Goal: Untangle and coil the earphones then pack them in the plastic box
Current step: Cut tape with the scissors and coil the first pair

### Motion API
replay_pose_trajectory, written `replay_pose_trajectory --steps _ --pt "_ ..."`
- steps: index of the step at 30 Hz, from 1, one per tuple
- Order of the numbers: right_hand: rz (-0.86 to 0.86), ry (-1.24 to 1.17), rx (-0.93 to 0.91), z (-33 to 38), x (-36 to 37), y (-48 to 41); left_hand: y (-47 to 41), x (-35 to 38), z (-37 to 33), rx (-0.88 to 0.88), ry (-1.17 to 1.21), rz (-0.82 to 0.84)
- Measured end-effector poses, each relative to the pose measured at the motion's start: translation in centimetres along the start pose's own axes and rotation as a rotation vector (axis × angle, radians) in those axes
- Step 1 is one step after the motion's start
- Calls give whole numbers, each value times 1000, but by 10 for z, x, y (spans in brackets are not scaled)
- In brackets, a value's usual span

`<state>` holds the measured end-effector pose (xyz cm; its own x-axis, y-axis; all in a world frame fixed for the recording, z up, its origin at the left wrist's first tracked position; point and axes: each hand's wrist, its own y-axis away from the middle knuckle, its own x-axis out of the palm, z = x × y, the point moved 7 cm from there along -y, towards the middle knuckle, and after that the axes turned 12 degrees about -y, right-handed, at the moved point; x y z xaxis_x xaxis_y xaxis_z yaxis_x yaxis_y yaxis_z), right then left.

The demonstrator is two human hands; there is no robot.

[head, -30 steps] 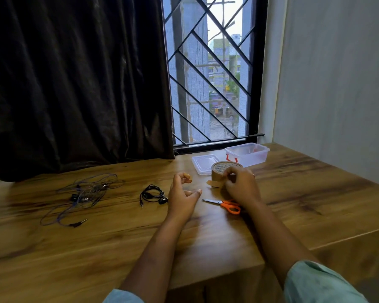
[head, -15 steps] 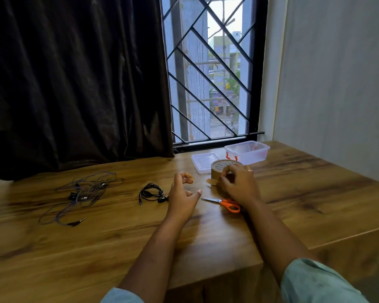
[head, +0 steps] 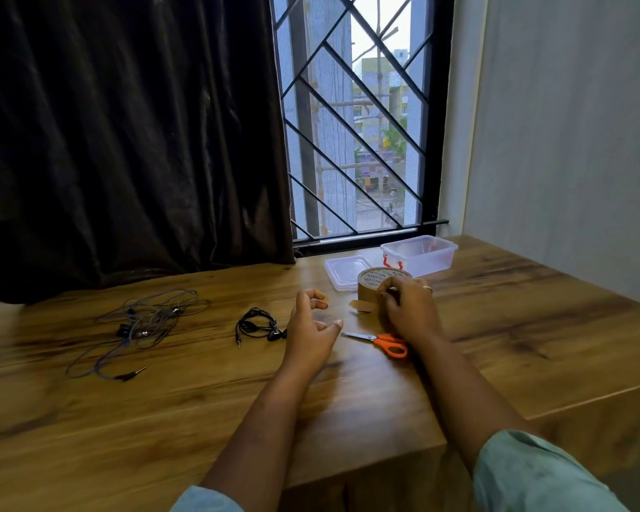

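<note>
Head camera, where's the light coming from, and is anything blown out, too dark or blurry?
Head view: daylight enters through the window, its sky patch washed out; the curtain falls nearly black; the table shows soft sheen, no hard glare; the right hand holding the tape roll looks sharp enough.

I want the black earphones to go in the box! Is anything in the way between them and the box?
Yes. The left hand sits right beside the black earphones, and the tape roll, gripped by the right hand, stands in front of the plastic box. The box's top is open, its lid lying beside it.
</note>
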<state>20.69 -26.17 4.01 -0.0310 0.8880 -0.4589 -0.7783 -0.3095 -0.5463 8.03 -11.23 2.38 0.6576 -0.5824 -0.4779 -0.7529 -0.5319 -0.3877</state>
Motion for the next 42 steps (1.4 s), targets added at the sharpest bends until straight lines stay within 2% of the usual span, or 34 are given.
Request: replay_pose_trajectory --steps 5,12,18,26,42 --pt "-122 -91 -42 4 -12 -1 -1 2 3 1 14 -1" --pt "-67 -244 -42 8 -11 4 -1 2 4 -2 9 -4" --pt "0 -95 -48 5 -7 5 -1 2 4 -12 10 2" --pt "71 -58 32 -3 -2 7 -1 2 3 -4 12 2" --pt "-43 8 13 -1 -9 3 0 3 3 6 10 15"
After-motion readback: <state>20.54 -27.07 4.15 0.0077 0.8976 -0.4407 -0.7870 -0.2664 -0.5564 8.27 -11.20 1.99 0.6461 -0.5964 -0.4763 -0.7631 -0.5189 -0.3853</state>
